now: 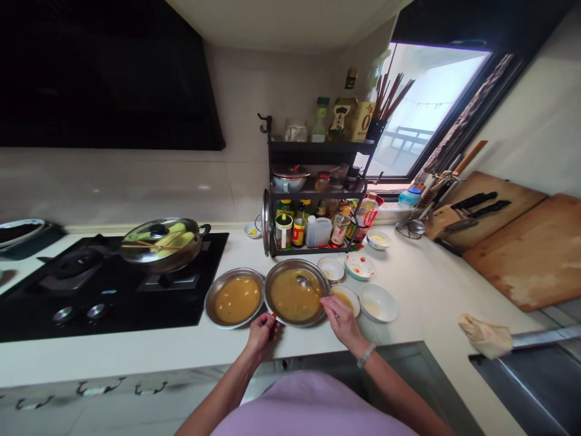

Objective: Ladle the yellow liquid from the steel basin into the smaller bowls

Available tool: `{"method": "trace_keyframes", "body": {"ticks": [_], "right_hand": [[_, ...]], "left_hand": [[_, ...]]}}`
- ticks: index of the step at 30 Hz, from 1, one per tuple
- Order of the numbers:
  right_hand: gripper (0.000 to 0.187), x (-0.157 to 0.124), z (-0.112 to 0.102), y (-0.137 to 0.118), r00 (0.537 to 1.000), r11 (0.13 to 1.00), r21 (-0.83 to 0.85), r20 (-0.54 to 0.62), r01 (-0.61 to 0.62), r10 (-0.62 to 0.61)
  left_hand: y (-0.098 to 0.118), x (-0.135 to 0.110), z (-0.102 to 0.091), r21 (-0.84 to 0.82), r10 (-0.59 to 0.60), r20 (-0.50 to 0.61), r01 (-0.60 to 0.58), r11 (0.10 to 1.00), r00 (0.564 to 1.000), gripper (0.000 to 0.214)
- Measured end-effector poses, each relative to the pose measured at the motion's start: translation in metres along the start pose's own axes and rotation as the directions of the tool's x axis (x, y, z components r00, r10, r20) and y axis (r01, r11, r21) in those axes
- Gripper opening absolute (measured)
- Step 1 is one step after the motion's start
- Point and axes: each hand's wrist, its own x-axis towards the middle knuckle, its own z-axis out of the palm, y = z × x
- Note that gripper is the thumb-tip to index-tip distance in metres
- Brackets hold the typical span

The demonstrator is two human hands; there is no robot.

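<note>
In the head view, a round steel dish (290, 303) of yellow-brown liquid sits on the counter in front of me. My left hand (263, 332) is closed at its near left rim, thumb and fingers pinching the edge. A metal spoon (303, 281) rests with its bowl in the liquid; its handle runs to my right hand (340, 318), whose fingers are closed around it at the dish's right rim. Touching the dish on the left stands a second steel dish (236, 298) of similar liquid with pale bits in it. A small bowl (345, 295) of yellowish liquid is partly hidden behind my right hand.
Several small bowls, one white (378, 303) and one patterned (360, 266), stand to the right. Behind is a black rack (318, 195) of bottles. Left is a lidded pan (160, 245) on the black hob (136, 309). Cutting boards (531, 254) lean far right, near a cloth (485, 336).
</note>
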Motion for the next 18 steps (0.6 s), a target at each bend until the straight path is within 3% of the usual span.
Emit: {"method": "trace_keyframes", "body": {"ticks": [4, 7, 12, 18], "right_hand": [[0.027, 0.001, 0.013, -0.001, 0.996, 0.995, 0.077, 0.066, -0.06, 0.055], [0.026, -0.004, 0.019, -0.003, 0.973, 0.95, 0.209, 0.046, -0.231, 0.226], [0.035, -0.011, 0.014, 0.004, 0.826, 0.739, 0.461, -0.024, -0.491, 0.564], [0.04, -0.014, -0.004, -0.001, 0.668, 0.552, 0.654, -0.094, -0.517, 0.738]], "left_hand": [[0.001, -0.001, 0.001, -0.013, -0.003, -0.014, 0.003, 1.0, 1.0, 0.043], [0.003, -0.003, 0.002, -0.014, -0.008, -0.016, 0.007, 1.0, 1.0, 0.043], [0.004, -0.005, 0.003, -0.02, 0.003, -0.012, -0.003, 1.0, 1.0, 0.043], [0.002, -0.003, 0.001, -0.029, -0.003, -0.006, 0.003, 1.0, 1.0, 0.042]]}}
